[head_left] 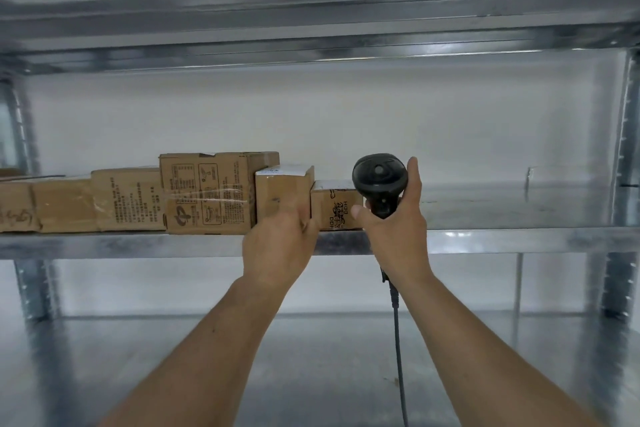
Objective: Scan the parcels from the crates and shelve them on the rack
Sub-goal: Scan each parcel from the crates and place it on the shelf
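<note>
A: Cardboard parcels stood in one row on the middle shelf of the metal rack. At the far left was a parcel with handwriting, cut by the frame edge. Just beside it sat a plain brown parcel, and then a parcel with small printed text.

B: Were they touching each other?

A: Yes, they stood side by side without a visible gap. Next came the tall parcel, the highest of the row, with printed diagrams and clear tape across its front. To the right of it stood a narrower parcel with a white label on top.

B: And where was the left hand?

A: It was at the front of that narrower parcel, low on its face. The fingers were blurred, so I cannot tell if they gripped the parcel or only touched it.

B: What was further right?

A: A small parcel with dark characters, the last and lowest of the row. Partly in front of it, the right hand held a black scanner upright, with the fingers and thumb closed around its handle. The scanner's cable hung down between the two forearms. The rest of the shelf to the right was bare metal, and a lower shelf showed below.
</note>
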A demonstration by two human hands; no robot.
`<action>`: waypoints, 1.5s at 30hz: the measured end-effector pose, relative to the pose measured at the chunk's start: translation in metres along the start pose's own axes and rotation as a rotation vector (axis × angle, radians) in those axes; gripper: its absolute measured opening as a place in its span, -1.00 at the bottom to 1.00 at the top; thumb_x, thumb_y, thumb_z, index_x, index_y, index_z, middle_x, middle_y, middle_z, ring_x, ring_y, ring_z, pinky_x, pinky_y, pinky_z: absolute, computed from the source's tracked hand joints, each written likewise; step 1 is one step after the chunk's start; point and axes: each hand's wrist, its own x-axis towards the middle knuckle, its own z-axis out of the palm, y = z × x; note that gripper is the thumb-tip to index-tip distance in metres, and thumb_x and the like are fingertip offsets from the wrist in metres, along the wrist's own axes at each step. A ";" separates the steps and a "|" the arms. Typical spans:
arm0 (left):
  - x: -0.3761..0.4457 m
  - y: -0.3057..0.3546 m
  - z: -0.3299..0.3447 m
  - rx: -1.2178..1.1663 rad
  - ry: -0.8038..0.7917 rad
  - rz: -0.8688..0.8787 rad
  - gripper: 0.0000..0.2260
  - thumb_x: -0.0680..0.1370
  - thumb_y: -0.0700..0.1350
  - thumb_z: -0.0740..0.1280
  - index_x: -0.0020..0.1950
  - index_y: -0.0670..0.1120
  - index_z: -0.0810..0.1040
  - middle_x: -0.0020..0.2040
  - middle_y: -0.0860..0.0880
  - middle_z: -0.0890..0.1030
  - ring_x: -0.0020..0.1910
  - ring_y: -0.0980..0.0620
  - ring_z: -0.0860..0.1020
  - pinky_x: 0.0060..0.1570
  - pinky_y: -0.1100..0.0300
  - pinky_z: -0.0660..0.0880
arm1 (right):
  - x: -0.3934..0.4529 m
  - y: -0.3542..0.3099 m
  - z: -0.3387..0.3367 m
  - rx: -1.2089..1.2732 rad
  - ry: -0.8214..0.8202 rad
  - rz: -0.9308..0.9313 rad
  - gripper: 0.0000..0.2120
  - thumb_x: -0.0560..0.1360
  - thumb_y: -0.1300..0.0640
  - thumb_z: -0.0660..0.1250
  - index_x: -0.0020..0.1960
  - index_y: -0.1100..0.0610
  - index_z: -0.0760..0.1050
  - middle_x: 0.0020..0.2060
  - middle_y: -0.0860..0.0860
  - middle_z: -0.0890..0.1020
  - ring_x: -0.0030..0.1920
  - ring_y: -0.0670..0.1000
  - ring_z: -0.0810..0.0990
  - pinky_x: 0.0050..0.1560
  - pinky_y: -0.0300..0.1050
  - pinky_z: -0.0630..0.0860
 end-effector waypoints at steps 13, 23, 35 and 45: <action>-0.145 -0.066 -0.030 -0.198 0.195 -0.396 -0.73 0.54 0.06 0.33 0.20 0.04 0.46 0.06 0.09 0.58 -0.07 0.13 0.55 -0.08 0.11 0.56 | -0.138 0.021 0.050 0.253 -0.347 -0.042 -0.08 0.45 0.13 0.50 0.45 -0.39 -0.07 -0.05 -0.70 0.40 0.16 -0.46 0.43 0.23 -0.21 0.54; -0.209 -0.149 -0.097 -0.016 0.244 -0.474 -0.67 0.53 0.03 0.36 0.26 -0.04 0.49 0.23 0.01 0.46 0.11 0.03 0.51 0.02 0.05 0.51 | -0.224 0.002 0.127 0.386 -0.505 -0.017 -0.12 0.45 0.15 0.50 0.37 -0.41 -0.05 0.08 -0.49 0.45 0.09 -0.54 0.44 0.05 -0.60 0.33; -0.275 -0.266 -0.261 0.194 0.347 -0.533 -0.64 0.52 0.01 0.38 0.28 -0.09 0.51 0.40 -0.05 0.39 0.39 0.02 0.33 0.28 0.22 0.25 | -0.343 -0.094 0.262 0.511 -0.669 -0.033 -0.11 0.43 0.20 0.51 0.36 -0.41 0.00 -0.01 -0.57 0.50 0.08 -0.51 0.47 0.03 -0.59 0.35; -0.346 -0.358 -0.386 0.337 0.450 -0.637 -0.62 0.53 0.06 0.35 0.30 -0.05 0.50 0.43 0.01 0.37 0.42 0.08 0.29 0.31 -0.01 0.39 | -0.460 -0.177 0.368 0.607 -0.830 -0.055 -0.13 0.38 0.01 0.50 0.36 -0.47 -0.02 0.28 -0.27 0.49 0.29 -0.30 0.46 0.20 -0.53 0.35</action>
